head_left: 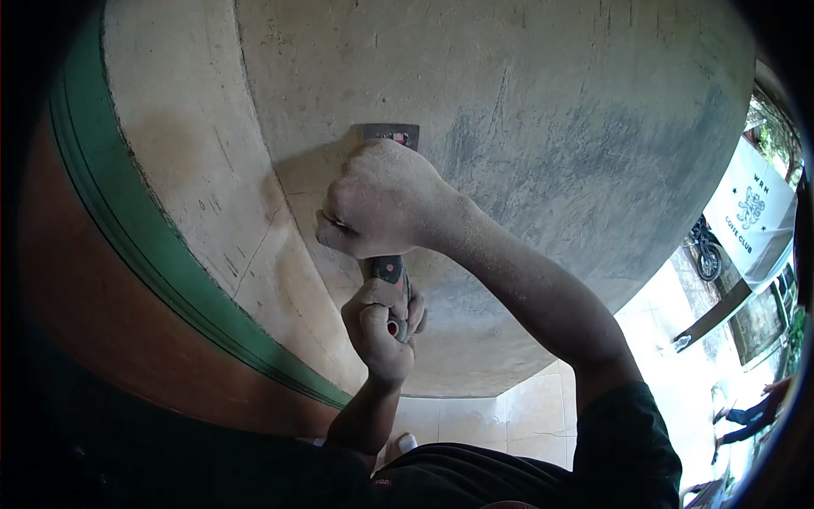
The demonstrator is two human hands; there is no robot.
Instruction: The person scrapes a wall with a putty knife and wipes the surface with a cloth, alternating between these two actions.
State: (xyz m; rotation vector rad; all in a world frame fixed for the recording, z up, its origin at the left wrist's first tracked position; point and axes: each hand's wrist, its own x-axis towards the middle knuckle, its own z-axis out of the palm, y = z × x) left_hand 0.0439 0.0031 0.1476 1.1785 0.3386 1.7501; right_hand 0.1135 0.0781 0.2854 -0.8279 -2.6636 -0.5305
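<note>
A scraper with a flat, wide blade (411,134) and a dark handle with red dots (389,271) stands against the grey, scuffed wall (560,204). Its blade's upper edge meets the wall surface, or lies very near it. Closed around the upper handle just below the blade, my right hand (386,199) is dusty and hides part of the tool. Lower down, my left hand (381,327) wraps the handle's end, where a hole with a red inside shows.
A green moulding (182,246) curves along the left, beside a paler cracked wall strip (182,110). Tiled floor (534,416) lies below. To the right are a white banner (750,204), a motorcycle (706,252) and another person (755,416).
</note>
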